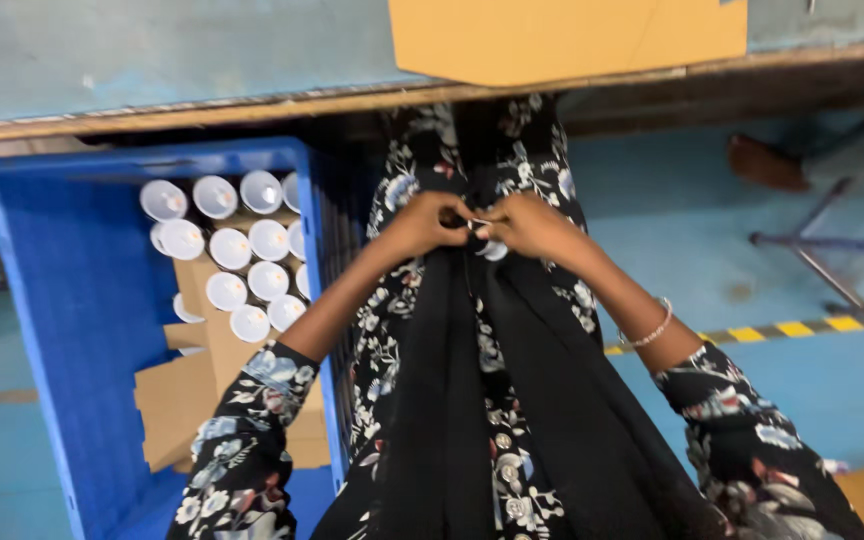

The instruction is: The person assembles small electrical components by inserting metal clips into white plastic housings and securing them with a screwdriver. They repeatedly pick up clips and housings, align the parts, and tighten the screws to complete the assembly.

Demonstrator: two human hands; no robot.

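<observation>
Crate (pixel 82 290): saturated blue, walls and rim alike. Caps (pixel 242 250) inside it: white, translucent at the centres. Cardboard sheets (pixel 187 395) under the caps: plain tan-brown. Box (pixel 562 38) at the bench edge: yellow-brown, unpatterned. Garment (pixel 392 330): black ground, floral print in white, pale blue and dull red. Scarf (pixel 512 400) down the lap: solid black. Bangle (pixel 652 328): silver-white. Floor (pixel 802 390): blue, with one yellow-and-black striped line (pixel 782 330). Bench top (pixel 152 50): grey-green.
</observation>
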